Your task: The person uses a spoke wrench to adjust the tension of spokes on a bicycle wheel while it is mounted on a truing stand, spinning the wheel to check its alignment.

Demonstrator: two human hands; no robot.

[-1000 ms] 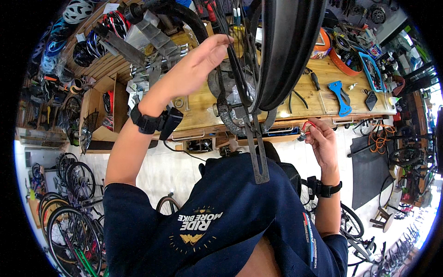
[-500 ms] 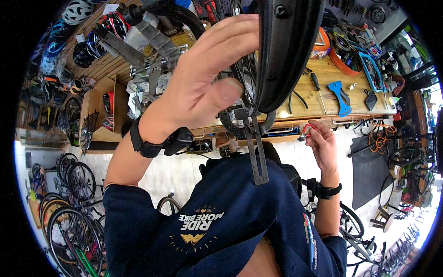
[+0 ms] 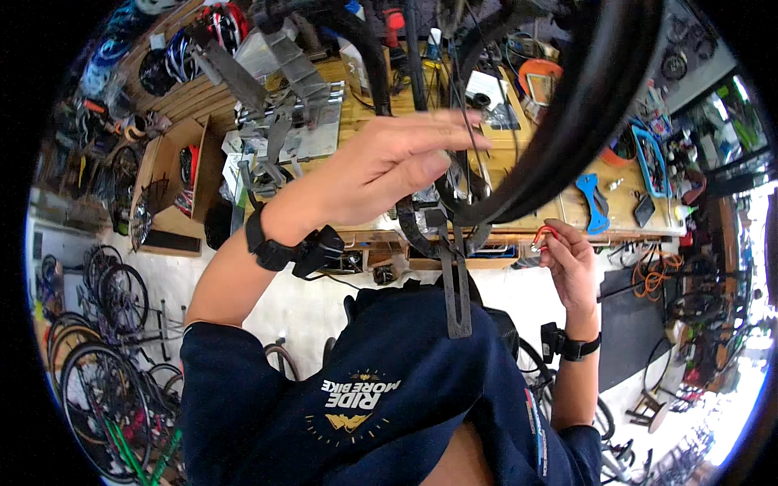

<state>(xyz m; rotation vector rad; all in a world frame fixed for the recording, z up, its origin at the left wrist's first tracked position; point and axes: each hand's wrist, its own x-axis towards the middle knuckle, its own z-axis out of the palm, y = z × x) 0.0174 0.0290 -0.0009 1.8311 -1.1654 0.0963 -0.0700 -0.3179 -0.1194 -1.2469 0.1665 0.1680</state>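
Note:
A black bicycle wheel rim [image 3: 587,134], blurred, curves down from the top right, its lower end by a dark wheel stand with a slotted metal arm [image 3: 459,330]. My left hand [image 3: 385,166] is raised beside the rim, fingers stretched out toward the thin spokes and thumb apart, with nothing in its grasp. Whether the fingertips touch a spoke cannot be made out. To the right, in front of the bench edge, my right hand [image 3: 570,263] pinches a small red spoke wrench [image 3: 548,232] between thumb and fingers.
Behind the hands runs a wooden workbench [image 3: 354,109]. It carries a blue tool [image 3: 594,204], an orange bowl [image 3: 554,71] and a blue tray [image 3: 650,162]. A cardboard box [image 3: 154,182] stands left. Several bicycles [image 3: 101,389] are parked at lower left.
The rim appears farther right and more slanted, uncovering more bench behind it. My left hand sits lower, its fingers straighter. My right hand keeps its pinch on the spoke wrench.

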